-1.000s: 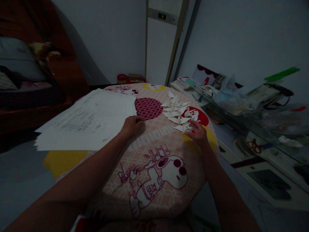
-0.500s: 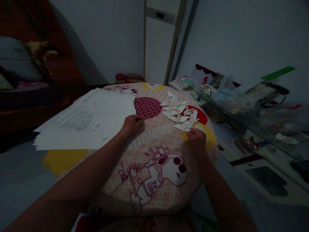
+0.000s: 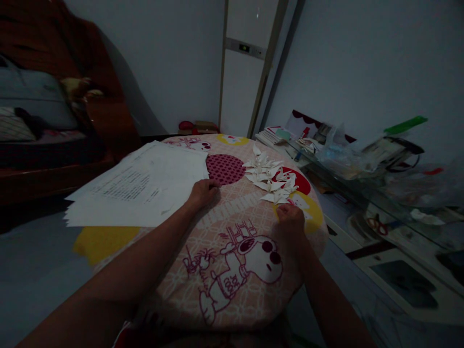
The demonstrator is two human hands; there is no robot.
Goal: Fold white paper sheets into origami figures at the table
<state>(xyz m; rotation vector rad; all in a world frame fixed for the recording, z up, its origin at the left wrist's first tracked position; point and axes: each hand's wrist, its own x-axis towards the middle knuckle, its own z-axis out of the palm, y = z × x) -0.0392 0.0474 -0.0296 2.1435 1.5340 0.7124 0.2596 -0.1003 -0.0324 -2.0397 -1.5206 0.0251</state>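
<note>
Several white folded paper cranes [image 3: 270,176] lie in a cluster on the right of the cloth-covered round table [image 3: 250,299]. Just in front of the nearest crane is my right hand [image 3: 292,218], its fingers curled together, with nothing visible in them. My left hand [image 3: 205,193] rests on the cloth near the dark pink dotted circle, by the right edge of a stack of printed paper sheets [image 3: 145,174]. Its fingers are curled in and I see nothing in them. The undersides of both hands are hidden.
A glass-topped stand [image 3: 362,179] along the right wall carries plastic bags [image 3: 340,157], papers and a green strip [image 3: 406,124]. Red-handled scissors [image 3: 377,225] lie on its lower shelf. Behind the table stands a tall white cabinet unit [image 3: 241,87]; a wooden sofa [image 3: 105,116] is at the left.
My right hand has drawn back slightly from the nearest crane, which it was touching at its edge. My left hand stays in nearly the same place. The whole view has shifted a little.
</note>
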